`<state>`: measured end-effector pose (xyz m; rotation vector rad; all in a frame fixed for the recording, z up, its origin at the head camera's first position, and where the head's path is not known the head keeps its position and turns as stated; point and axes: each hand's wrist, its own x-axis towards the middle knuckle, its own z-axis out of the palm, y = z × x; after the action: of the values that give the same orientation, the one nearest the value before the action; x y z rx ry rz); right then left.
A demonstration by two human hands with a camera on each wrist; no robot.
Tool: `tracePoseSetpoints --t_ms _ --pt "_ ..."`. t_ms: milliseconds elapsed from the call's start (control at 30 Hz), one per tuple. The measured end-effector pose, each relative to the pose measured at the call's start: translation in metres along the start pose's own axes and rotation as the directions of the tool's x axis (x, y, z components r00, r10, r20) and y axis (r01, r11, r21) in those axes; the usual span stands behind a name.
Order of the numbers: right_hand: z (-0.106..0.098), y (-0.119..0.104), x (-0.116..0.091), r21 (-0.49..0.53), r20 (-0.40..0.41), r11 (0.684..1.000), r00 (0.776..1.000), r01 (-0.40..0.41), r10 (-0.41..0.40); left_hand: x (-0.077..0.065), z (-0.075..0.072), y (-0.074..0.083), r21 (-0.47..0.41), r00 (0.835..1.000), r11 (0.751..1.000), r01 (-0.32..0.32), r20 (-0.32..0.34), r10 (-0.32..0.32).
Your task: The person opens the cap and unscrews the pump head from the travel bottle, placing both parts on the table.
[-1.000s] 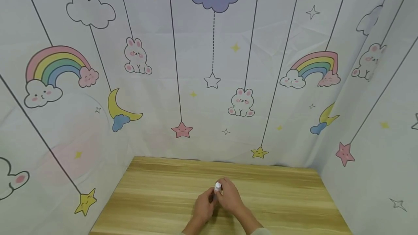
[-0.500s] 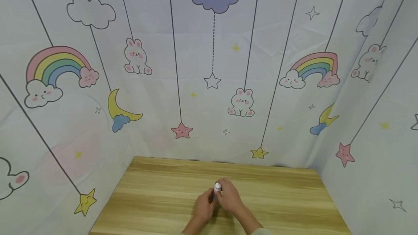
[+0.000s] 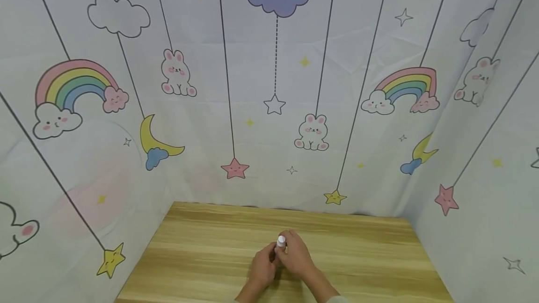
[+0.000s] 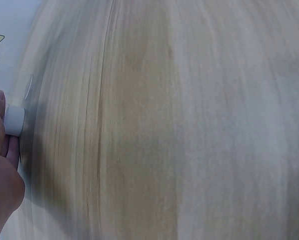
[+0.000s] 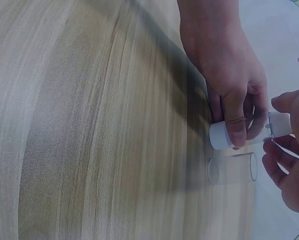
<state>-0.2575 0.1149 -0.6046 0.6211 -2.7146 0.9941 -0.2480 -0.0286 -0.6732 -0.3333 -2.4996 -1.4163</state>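
Observation:
Between my two hands stands a small bottle with a white cap, upright on the wooden table. My left hand grips it low down, thumb and fingers around the body, above a white base. At the top, my right hand pinches the cap with thumb and fingers. Beside the bottle is a clear open tube, standing on the table and touched by neither hand. The head view does not show this tube. Only the white base and part of my left hand appear in the left wrist view.
The wood-grain table extends around both hands. White cloth walls printed with clouds, rabbits, stars and rainbows enclose its back and sides.

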Motion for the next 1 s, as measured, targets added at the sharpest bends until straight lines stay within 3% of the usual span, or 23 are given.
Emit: tracePoseSetpoints --t_ms 267,500,833,1000 --pt "0.0002 -0.0054 0.0017 -0.02 -0.042 0.998 0.998 -0.053 0.052 -0.0008 -0.001 0.0004 0.017 1.0 1.0 -0.009 0.0 0.009" --pt "-0.0009 -0.0071 0.005 -0.028 -0.032 0.992 0.992 -0.119 0.118 -0.0009 -0.0009 0.0006 -0.002 1.0 1.0 0.004 0.002 -0.004" --pt "-0.0004 -0.0019 0.006 -0.031 -0.005 0.994 0.994 -0.107 0.107 -0.0018 0.0007 -0.0009 0.008 0.999 0.999 -0.038 -0.018 0.038" --pt "-0.0019 -0.0026 0.0058 -0.027 0.01 0.996 0.996 -0.084 0.084 -0.0014 0.0005 -0.0009 -0.011 1.0 1.0 -0.01 0.003 0.01"
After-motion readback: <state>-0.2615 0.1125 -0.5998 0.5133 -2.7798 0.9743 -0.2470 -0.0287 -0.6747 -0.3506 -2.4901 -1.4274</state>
